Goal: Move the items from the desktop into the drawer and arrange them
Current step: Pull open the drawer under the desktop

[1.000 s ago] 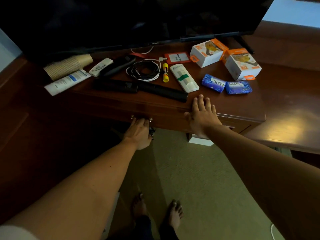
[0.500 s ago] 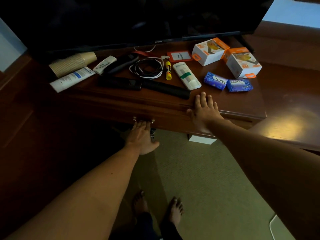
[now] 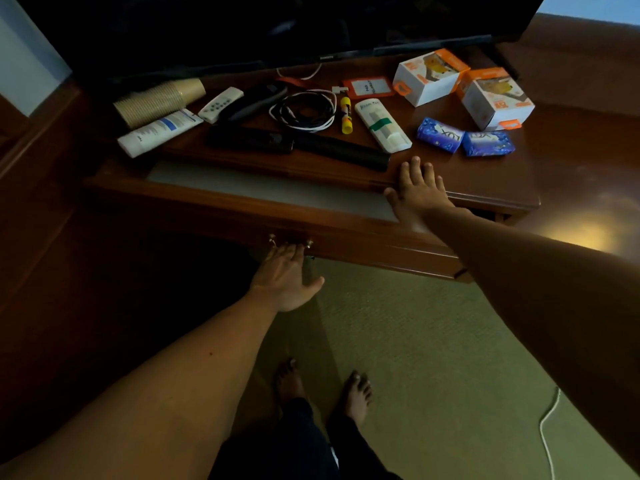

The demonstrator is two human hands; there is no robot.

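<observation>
The wooden drawer (image 3: 242, 216) stands partly pulled out, showing a pale lined bottom. My left hand (image 3: 285, 277) hooks its fingers on the drawer handle (image 3: 290, 242) from below. My right hand (image 3: 419, 194) rests flat, fingers spread, on the desktop's front edge. On the desktop lie a stack of paper cups (image 3: 157, 102), a white tube (image 3: 159, 131), a white remote (image 3: 225, 104), coiled cables (image 3: 304, 110), a yellow glue stick (image 3: 346, 115), a white case with green tape (image 3: 382, 129), two blue soap packets (image 3: 464, 138) and two orange-white boxes (image 3: 464, 86).
A dark television (image 3: 277, 26) stands at the back of the desk. Black remotes and a long black bar (image 3: 301, 148) lie near the front edge. An orange card holder (image 3: 369, 87) lies by the cables. My bare feet (image 3: 322, 389) are on green carpet; a white cord (image 3: 549, 431) runs lower right.
The drawer has slid out toward me, pulled by my left hand on the handle. My right hand stayed pressed on the desktop edge.
</observation>
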